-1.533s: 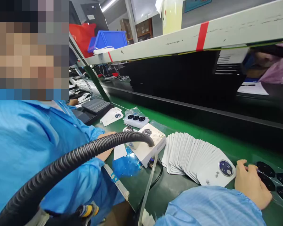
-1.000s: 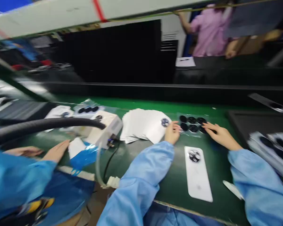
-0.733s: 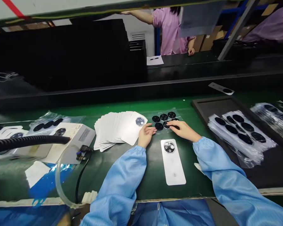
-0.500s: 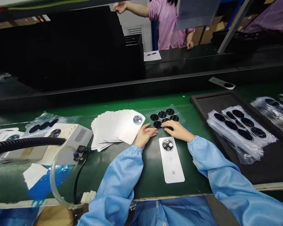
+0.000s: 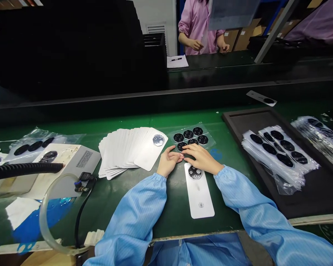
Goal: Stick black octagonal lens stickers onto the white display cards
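My left hand [image 5: 168, 162] and my right hand [image 5: 201, 156] meet fingertip to fingertip at the near edge of a clear film sheet [image 5: 192, 137] carrying several black lens discs. The fingers of both hands are curled and pressed together over the sheet's edge; what they pinch is hidden. Just below them a white phone back cover [image 5: 198, 190] lies flat on the green belt, its round camera ring under my right wrist. A fanned stack of white back covers [image 5: 129, 150] lies to the left of my left hand.
A black tray [image 5: 316, 192] at the right holds bagged strips of black lens discs [image 5: 277, 153]. At the left are a black corrugated hose [image 5: 22, 170], a white box [image 5: 72, 160] and a clear tube [image 5: 44, 218]. A person in pink [image 5: 201, 26] stands beyond the far bench.
My view swung right from a co-worker in blue to my own bench. My hands drew together at the near edge of the disc sheet, above the single back cover.
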### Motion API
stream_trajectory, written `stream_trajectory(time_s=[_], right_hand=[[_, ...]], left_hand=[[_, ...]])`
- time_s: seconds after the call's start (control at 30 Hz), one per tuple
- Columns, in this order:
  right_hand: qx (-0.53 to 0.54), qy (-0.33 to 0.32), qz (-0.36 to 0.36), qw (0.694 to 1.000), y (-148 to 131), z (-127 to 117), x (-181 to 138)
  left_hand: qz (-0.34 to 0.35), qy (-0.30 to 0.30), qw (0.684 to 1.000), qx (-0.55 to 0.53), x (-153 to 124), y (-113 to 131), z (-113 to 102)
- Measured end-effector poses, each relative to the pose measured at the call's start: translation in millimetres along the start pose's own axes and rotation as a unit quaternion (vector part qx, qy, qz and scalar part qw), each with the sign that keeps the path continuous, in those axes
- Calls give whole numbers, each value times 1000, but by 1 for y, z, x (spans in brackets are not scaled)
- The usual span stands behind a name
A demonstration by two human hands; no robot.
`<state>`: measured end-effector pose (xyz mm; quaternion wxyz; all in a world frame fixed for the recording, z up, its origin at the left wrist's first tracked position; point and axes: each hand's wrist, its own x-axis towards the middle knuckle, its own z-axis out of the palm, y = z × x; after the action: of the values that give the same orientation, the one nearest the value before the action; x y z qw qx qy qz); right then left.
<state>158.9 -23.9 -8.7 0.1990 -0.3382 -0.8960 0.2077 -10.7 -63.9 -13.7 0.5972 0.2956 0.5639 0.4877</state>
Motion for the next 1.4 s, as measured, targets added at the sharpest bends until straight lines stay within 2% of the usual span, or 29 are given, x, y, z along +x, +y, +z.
stream_trajectory(time_s=[0.37,0.73,0.83,0.93,1.07,1.17,1.27,1.4], right_hand=[[15,-1,-8,1000,-6,-8,1],[56,23,34,998,-11,-4,2],[85,1,35,996,-8,-10,4],[118,-47,25,992,-5,-23,10],[155,-93,34,983,4,-42,35],[172,-80,68,979,17,-46,69],[178,-55,111,976,33,-39,106],[199,-83,135,967,48,-20,138]], left_hand=[[4,-14,1000,11,-2,4,-1],[22,-25,999,24,1,0,-6],[46,-8,999,14,9,-1,-9],[80,25,996,-10,28,6,-9],[102,60,992,-40,60,18,-5],[102,82,990,-48,78,22,0],[99,91,990,-48,86,23,2],[103,88,990,-47,87,21,3]])
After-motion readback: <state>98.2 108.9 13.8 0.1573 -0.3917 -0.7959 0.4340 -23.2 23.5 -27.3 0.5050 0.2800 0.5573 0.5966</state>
